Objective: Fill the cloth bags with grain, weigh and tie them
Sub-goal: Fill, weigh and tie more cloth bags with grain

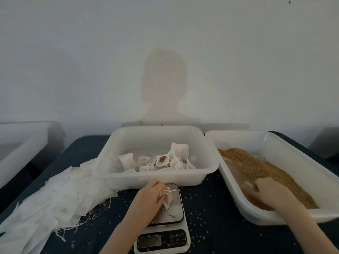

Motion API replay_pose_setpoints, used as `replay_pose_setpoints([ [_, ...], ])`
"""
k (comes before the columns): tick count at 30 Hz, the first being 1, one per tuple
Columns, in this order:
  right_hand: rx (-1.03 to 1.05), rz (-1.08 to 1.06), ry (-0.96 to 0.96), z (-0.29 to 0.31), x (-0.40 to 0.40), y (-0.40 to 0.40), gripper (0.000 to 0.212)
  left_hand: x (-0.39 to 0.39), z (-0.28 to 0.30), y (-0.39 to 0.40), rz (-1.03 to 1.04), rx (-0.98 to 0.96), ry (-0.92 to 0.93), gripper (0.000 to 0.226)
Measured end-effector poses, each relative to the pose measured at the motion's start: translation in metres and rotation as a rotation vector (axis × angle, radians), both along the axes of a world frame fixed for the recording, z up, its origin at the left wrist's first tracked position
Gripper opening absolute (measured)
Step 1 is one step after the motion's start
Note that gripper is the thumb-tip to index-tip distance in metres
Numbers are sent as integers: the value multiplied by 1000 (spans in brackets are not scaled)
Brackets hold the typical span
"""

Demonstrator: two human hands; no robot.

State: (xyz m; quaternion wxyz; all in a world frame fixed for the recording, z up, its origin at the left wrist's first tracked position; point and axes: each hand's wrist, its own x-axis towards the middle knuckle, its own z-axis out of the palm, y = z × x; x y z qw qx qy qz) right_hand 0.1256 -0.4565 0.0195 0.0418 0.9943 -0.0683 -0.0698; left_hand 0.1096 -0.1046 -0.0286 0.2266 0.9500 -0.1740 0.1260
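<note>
My left hand [149,196] holds a small white cloth bag [167,199] over the steel platform of a kitchen scale [170,219]. The bag's drawstring sticks out above my fingers. My right hand [271,192] reaches into the white tray on the right [238,198] and is curled down into the brown grain [256,167]; whether it holds grain is hidden. A second white tray [154,177] behind the scale holds several cloth bags [165,160], one open and showing grain.
A heap of flat empty cloth bags [55,200] lies at the left on the dark blue table [211,208]. Loose grains are scattered around the scale. Another white tray [20,143] stands at the far left. A pale wall rises behind.
</note>
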Motion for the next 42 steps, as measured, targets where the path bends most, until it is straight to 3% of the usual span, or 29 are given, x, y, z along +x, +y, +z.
replay_pose_setpoints([
  [4, -47, -26, -49, 6, -6, 9, 48, -3, -2, 13, -9, -53, 67, 16],
  [7, -65, 1, -245, 15, -11, 22, 37, -8, 3, 27, 4, -180, 102, 22],
  [10, 227, 226, -496, 19, -22, 58, 17, -14, 1, 41, 39, -431, 107, 31],
  [13, 297, 540, -426, 7, -34, 101, 16, -19, -6, 52, 123, -696, 65, 29],
  [17, 416, 601, -454, -31, -37, 131, 11, -23, -21, 56, 257, -891, 55, 20],
  [25, 720, 285, -293, -81, -26, 141, 12, -21, -39, 64, 453, -894, 40, 26],
  [33, 696, 283, -193, -85, -23, 139, 14, -19, -43, 62, 490, -832, 61, 26],
  [39, 656, 276, -240, -83, -25, 143, 9, -20, -42, 62, 498, -824, 73, 25],
  [42, 697, 268, -441, -69, -30, 158, 10, -19, -41, 61, 495, -813, 80, 25],
])
